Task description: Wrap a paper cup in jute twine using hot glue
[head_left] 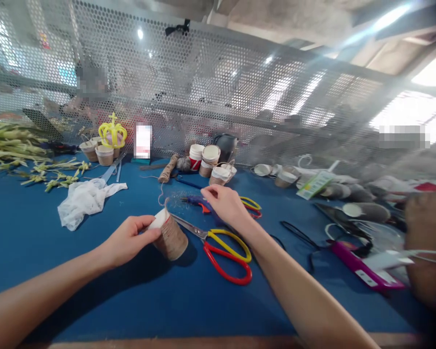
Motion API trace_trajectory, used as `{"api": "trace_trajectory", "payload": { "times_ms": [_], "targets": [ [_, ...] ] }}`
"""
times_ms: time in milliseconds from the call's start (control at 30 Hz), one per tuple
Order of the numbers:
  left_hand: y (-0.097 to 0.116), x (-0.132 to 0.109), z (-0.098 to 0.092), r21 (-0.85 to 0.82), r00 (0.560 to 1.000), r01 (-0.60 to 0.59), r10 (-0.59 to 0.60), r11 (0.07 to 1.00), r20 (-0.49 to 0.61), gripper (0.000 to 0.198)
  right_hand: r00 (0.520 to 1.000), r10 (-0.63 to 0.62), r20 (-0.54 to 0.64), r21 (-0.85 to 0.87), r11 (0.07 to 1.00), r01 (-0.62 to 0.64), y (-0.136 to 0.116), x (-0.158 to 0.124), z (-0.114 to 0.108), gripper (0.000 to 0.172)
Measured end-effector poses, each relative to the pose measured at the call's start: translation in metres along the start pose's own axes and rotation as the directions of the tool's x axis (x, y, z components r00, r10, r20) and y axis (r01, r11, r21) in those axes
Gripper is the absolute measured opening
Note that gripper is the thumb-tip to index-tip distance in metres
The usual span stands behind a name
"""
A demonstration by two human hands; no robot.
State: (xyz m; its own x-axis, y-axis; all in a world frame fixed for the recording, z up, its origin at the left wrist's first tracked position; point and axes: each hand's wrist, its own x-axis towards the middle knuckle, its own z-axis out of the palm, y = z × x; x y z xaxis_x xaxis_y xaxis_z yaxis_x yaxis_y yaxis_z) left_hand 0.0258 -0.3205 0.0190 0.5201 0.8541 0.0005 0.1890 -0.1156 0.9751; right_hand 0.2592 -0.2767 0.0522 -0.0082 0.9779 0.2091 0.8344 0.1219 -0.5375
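Note:
My left hand [129, 237] grips a small cup wrapped in brown twine [169, 235], tilted on the blue table [58, 252]. A loose strand of twine [162, 194] runs up from the cup toward a twine spool [168, 168]. My right hand [225, 203] hovers behind the cup with its fingers pinched together, apparently on the thin strand, just over a blue glue gun [196, 201]. Scissors with red and yellow handles [225, 249] lie beside the cup, between my two forearms.
Several more cups [212, 165] stand at the back by a perforated metal screen [203, 87]. White cloth [83, 198], green leaves [10, 143] and a yellow crown [112, 133] sit left. A second pair of scissors [252, 206], a pink tool [359, 264] and clutter lie right.

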Motion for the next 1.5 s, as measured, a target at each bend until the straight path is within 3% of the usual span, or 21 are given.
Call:
{"api": "trace_trajectory", "payload": {
  "times_ms": [167, 333, 500, 600, 667, 767, 900, 1133, 1300, 1500],
  "targets": [
    [0.000, 0.001, -0.001, 0.039, 0.999, 0.020, -0.018, 0.999, -0.045, 0.025, 0.990, 0.127, 0.057, -0.139, 0.983, -0.118, 0.035, 0.010, 0.002, 0.029],
    [-0.004, 0.002, -0.002, 0.032, 1.000, -0.002, 0.003, 0.999, -0.030, 0.028, 0.984, 0.178, 0.018, -0.090, 0.980, -0.176, 0.045, 0.011, 0.015, 0.015],
    [-0.004, 0.002, -0.002, 0.132, 1.000, 0.026, -0.025, 0.991, -0.008, 0.035, 0.980, 0.199, -0.023, 0.098, 0.976, -0.196, 0.026, 0.002, 0.000, 0.017],
    [-0.005, 0.002, -0.001, 0.141, 1.000, 0.014, -0.012, 0.990, -0.018, 0.035, 0.983, 0.180, 0.048, 0.244, 0.952, -0.186, 0.009, -0.014, -0.014, 0.012],
    [-0.007, 0.002, -0.001, 0.095, 1.000, -0.010, 0.012, 0.995, -0.012, 0.033, 0.982, 0.146, 0.124, 0.392, 0.902, -0.183, -0.002, -0.027, -0.020, 0.020],
    [-0.010, 0.002, -0.002, 0.032, 1.000, -0.027, 0.027, 0.999, -0.011, 0.032, 0.977, 0.068, 0.200, 0.552, 0.816, -0.170, -0.013, -0.043, -0.019, 0.027],
    [-0.011, 0.004, -0.002, -0.015, 1.000, -0.011, 0.010, 1.000, -0.019, 0.032, 0.975, -0.005, 0.222, 0.611, 0.780, -0.135, -0.018, -0.058, -0.011, 0.027],
    [-0.012, 0.006, 0.000, -0.116, 1.000, 0.003, -0.002, 0.993, 0.003, 0.030, 0.968, -0.019, 0.251, 0.489, 0.865, -0.110, -0.018, -0.070, -0.015, 0.024],
    [-0.011, 0.003, -0.001, 0.004, 0.997, -0.072, 0.072, 0.997, 0.004, 0.031, 0.959, 0.052, 0.278, 0.323, 0.935, -0.144, -0.023, -0.073, -0.014, 0.035],
    [-0.012, 0.003, -0.002, 0.105, 0.996, -0.092, 0.090, 0.990, 0.018, 0.031, 0.962, 0.043, 0.269, 0.319, 0.939, -0.131, -0.025, -0.074, -0.010, 0.030]
  ]
}}
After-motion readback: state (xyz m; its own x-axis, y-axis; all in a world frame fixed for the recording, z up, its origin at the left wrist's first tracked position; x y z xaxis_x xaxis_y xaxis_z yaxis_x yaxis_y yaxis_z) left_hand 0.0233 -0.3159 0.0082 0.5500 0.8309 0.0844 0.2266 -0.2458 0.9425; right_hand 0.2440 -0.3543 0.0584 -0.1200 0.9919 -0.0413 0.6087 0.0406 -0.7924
